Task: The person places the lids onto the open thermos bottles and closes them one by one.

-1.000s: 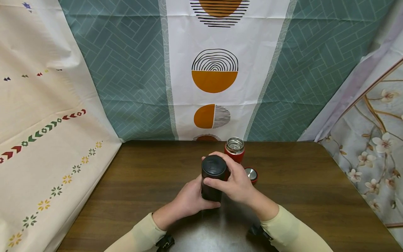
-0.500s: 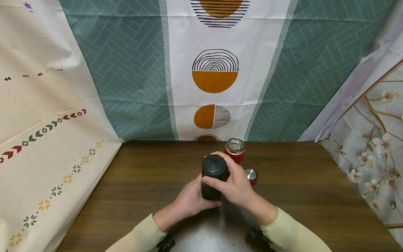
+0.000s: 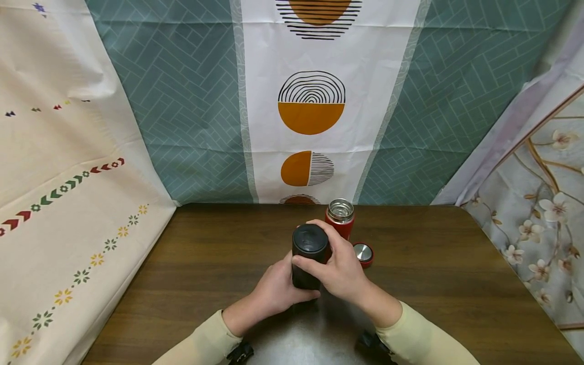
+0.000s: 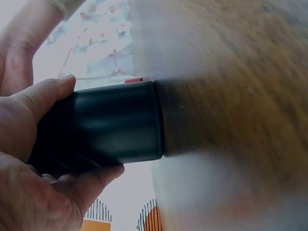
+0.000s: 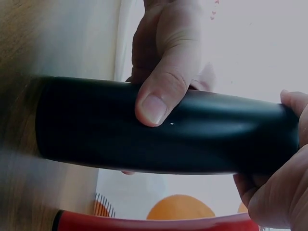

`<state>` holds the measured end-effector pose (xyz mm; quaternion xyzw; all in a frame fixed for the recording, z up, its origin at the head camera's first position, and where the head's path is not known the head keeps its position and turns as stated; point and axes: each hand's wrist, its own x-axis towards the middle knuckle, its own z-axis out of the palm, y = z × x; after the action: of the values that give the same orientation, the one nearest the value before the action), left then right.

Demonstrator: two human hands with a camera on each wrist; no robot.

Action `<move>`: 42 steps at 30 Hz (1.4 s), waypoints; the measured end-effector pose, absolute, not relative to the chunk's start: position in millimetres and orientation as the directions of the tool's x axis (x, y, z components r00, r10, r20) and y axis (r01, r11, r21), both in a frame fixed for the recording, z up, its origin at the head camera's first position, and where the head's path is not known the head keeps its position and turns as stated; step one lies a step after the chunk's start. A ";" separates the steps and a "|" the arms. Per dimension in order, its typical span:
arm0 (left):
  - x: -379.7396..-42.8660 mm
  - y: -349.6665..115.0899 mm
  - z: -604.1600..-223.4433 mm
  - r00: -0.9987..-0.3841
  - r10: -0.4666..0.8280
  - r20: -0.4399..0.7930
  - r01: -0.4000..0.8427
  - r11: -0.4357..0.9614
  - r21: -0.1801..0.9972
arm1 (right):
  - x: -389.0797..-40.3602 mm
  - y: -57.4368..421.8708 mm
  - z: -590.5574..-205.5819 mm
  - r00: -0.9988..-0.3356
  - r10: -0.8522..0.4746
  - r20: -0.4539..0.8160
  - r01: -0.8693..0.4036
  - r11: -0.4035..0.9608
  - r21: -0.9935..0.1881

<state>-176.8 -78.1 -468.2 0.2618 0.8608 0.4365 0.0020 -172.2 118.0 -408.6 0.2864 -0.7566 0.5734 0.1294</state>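
A black thermos [image 3: 304, 278] stands upright on the table, its dark round lid [image 3: 310, 238] facing up. My left hand [image 3: 276, 289] grips the body from the left, thumb across the near side. Around the top, at the lid, curl the fingers and thumb of my right hand [image 3: 344, 263]. In the left wrist view the thermos's lower end [image 4: 118, 125] meets the wood. Behind my right hand stands a red thermos [image 3: 339, 218] with an uncovered steel mouth. Its red-rimmed lid [image 3: 363, 253] lies beside it, steel inside up, partly behind that hand.
The wooden table [image 3: 438, 284] reaches back to a green and white patterned cloth [image 3: 191, 126]. A cream cloth [image 3: 82, 213] borders the left side, and a floral cloth [image 3: 538, 243] hangs at the right.
My right hand has shifted very slightly left around the top of the black thermos, its thumb a touch further across. The left hand and the red thermos look unmoved.
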 end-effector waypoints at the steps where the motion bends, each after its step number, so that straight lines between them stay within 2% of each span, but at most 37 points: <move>1: -176.8 -78.1 -468.0 -0.864 0.451 0.224 0.449 0.485 0.751 | -172.1 117.9 -408.5 -0.803 -0.285 0.523 -0.580 0.177 -0.795; 18: -175.6 -77.1 -469.0 -0.876 0.434 0.210 0.430 0.507 0.747 | -165.2 110.9 -408.8 -0.829 -0.204 0.521 -0.556 0.191 -0.809; 25: -172.7 -75.3 -468.3 -0.879 0.435 0.194 0.417 0.506 0.755 | -160.5 108.6 -406.9 -0.855 -0.144 0.498 -0.518 0.270 -0.812; 29: -172.4 -76.2 -466.6 -0.875 0.446 0.187 0.414 0.491 0.767 | -162.9 113.1 -402.5 -0.871 -0.200 0.449 -0.490 0.280 -0.825; 36: -178.0 -82.8 -466.4 -0.845 0.505 0.176 0.408 0.396 0.823 | -174.7 129.0 -396.8 -0.870 -0.351 0.345 -0.432 0.207 -0.878; 42: -182.5 -91.2 -463.1 -0.801 0.582 0.139 0.401 0.351 0.846 | -184.4 139.5 -395.0 -0.808 -0.472 0.352 -0.436 0.078 -0.896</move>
<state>-182.5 -91.2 -463.1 0.3010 0.8164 0.4839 0.0934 -184.4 139.5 -395.0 0.3093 -0.7342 0.6043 -0.0146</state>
